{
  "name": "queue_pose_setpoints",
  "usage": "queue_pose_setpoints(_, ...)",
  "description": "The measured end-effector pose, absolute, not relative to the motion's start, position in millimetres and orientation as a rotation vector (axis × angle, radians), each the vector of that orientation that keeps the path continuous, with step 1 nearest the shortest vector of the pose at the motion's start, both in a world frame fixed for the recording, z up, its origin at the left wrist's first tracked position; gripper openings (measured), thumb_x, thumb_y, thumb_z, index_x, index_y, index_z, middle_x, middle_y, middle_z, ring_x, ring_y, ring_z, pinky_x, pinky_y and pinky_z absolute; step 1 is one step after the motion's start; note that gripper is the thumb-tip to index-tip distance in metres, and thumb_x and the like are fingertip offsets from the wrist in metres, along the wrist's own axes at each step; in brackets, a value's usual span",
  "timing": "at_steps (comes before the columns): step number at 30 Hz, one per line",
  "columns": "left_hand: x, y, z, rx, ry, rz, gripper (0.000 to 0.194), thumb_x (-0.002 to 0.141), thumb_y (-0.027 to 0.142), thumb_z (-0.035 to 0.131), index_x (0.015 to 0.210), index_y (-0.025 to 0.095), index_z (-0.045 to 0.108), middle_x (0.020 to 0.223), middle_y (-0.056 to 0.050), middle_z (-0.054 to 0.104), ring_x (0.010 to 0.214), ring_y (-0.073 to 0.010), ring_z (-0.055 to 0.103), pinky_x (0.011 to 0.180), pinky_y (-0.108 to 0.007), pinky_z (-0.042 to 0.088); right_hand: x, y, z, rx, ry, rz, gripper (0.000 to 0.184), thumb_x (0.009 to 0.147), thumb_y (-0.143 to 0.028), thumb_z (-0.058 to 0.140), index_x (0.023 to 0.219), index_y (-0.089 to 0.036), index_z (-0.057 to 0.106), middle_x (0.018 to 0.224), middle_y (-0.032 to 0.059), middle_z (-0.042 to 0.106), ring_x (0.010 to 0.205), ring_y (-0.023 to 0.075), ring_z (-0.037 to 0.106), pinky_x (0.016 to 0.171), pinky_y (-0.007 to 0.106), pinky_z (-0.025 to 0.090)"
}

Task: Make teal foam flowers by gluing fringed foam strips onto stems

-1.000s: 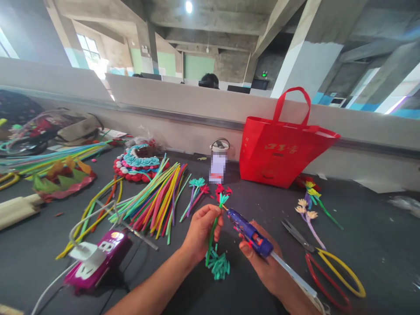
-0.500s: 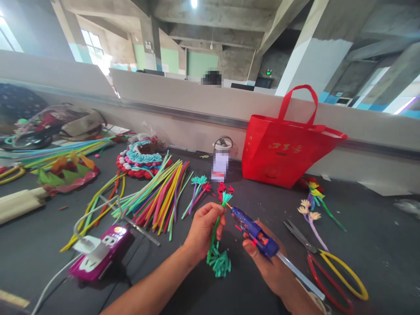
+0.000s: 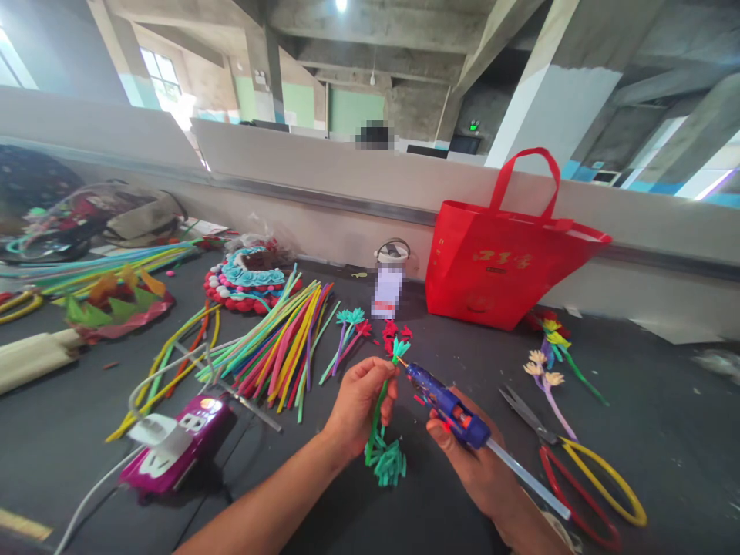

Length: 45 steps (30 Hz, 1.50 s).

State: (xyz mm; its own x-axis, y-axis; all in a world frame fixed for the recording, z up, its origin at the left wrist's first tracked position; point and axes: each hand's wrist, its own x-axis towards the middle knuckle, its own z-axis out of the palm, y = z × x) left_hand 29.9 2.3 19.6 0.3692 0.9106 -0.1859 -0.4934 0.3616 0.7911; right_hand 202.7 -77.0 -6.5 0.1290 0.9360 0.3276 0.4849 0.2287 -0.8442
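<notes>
My left hand (image 3: 364, 401) pinches a green pipe-cleaner flower stem (image 3: 378, 408), with a small turquoise flower head (image 3: 398, 349) sticking up above the fingertips. In my right hand (image 3: 471, 455) is a blue hot glue gun (image 3: 445, 401), a long clear glue stick (image 3: 529, 478) poking out of its back. Its brass nozzle points up and left and meets, or nearly meets, the base of the flower head. Below my left hand lies a small heap of short turquoise pipe-cleaner pieces (image 3: 388, 461). Red pieces (image 3: 391, 338) lie just beyond the flower.
Scissors (image 3: 552, 439) with red and yellow handles lie right of my right hand. Finished flowers (image 3: 544, 370) rest behind them, near a red bag (image 3: 502, 266). Left are colourful pipe cleaners (image 3: 289, 331), a purple power strip (image 3: 179, 443) with a white cable, and a decorated ring (image 3: 248, 277).
Both hands stay almost where they were. The glue gun and flower have hardly shifted, with the nozzle still at the base of the flower head.
</notes>
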Motion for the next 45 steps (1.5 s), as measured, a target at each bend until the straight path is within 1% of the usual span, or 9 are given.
queue_pose_setpoints(10, 29.8, 2.2, 19.9, 0.699, 0.691, 1.0, 0.024, 0.074, 0.037, 0.072, 0.076, 0.016, 0.061, 0.052, 0.006, 0.056, 0.031, -0.0054, 0.04, 0.032, -0.018, 0.03, 203.7, -77.2, -4.2, -1.424, -1.533, 0.515, 0.029, 0.088, -0.051, 0.064, 0.09, -0.023, 0.069, 0.076, 0.002, 0.071, 0.066, 0.0188, 0.066, 0.06, 0.027, 0.054)
queue_pose_setpoints(16, 30.1, 2.0, 20.4, 0.698, 0.691, 0.992, 0.025, 0.072, 0.038, 0.073, 0.076, 0.016, 0.062, 0.051, 0.006, 0.055, 0.03, -0.005, 0.04, 0.032, -0.019, 0.031, 204.6, -76.9, -4.3, -1.423, -1.576, 0.519, 0.022, 0.09, -0.045, 0.063, 0.088, -0.023, 0.066, 0.079, 0.0024, 0.072, 0.068, 0.0187, 0.067, 0.062, 0.026, 0.054)
queue_pose_setpoints(24, 29.8, 1.4, 21.7, 0.692, 0.701, 0.982, 0.024, 0.073, 0.037, 0.072, 0.076, 0.016, 0.062, 0.052, 0.006, 0.054, 0.031, -0.0049, 0.04, 0.033, -0.019, 0.03, 205.1, -75.2, -6.6, -1.424, -1.566, 0.531, 0.027, 0.089, -0.049, 0.063, 0.095, -0.022, 0.068, 0.08, 0.0024, 0.072, 0.069, 0.0185, 0.067, 0.065, 0.027, 0.056)
queue_pose_setpoints(29, 30.2, 1.9, 21.6, 0.709, 0.71, 0.99, 0.025, 0.073, 0.039, 0.072, 0.077, 0.016, 0.062, 0.052, 0.006, 0.054, 0.03, -0.0049, 0.039, 0.033, -0.019, 0.03, 205.2, -76.3, -6.9, -1.447, -1.571, 0.497, 0.024, 0.089, -0.046, 0.064, 0.093, -0.023, 0.068, 0.082, 0.0033, 0.073, 0.072, 0.02, 0.068, 0.065, 0.028, 0.056)
queue_pose_setpoints(36, 30.1, 2.5, 19.7, 0.717, 0.7, 0.99, 0.026, 0.072, 0.04, 0.072, 0.076, 0.016, 0.062, 0.052, 0.006, 0.054, 0.03, -0.0052, 0.039, 0.033, -0.019, 0.03, 205.7, -76.5, -5.9, -1.442, -1.603, 0.497, 0.02, 0.092, -0.043, 0.062, 0.091, -0.023, 0.066, 0.087, 0.0037, 0.074, 0.073, 0.0195, 0.07, 0.066, 0.027, 0.055)
queue_pose_setpoints(40, 29.8, 2.4, 18.5, 0.71, 0.681, 0.992, 0.025, 0.074, 0.039, 0.072, 0.076, 0.016, 0.062, 0.051, 0.006, 0.053, 0.03, -0.0051, 0.039, 0.033, -0.019, 0.03, 205.7, -77.1, -6.0, -1.446, -1.599, 0.525, 0.021, 0.092, -0.043, 0.062, 0.094, -0.023, 0.066, 0.082, 0.0031, 0.073, 0.072, 0.0196, 0.069, 0.065, 0.027, 0.055)
queue_pose_setpoints(45, 30.2, 2.6, 18.7, 0.708, 0.687, 0.981, 0.023, 0.075, 0.038, 0.071, 0.076, 0.016, 0.062, 0.051, 0.006, 0.054, 0.03, -0.0054, 0.04, 0.033, -0.019, 0.03, 205.5, -77.2, -8.7, -1.455, -1.584, 0.499, 0.021, 0.091, -0.043, 0.063, 0.093, -0.023, 0.066, 0.083, 0.0032, 0.073, 0.069, 0.0188, 0.068, 0.064, 0.027, 0.055)
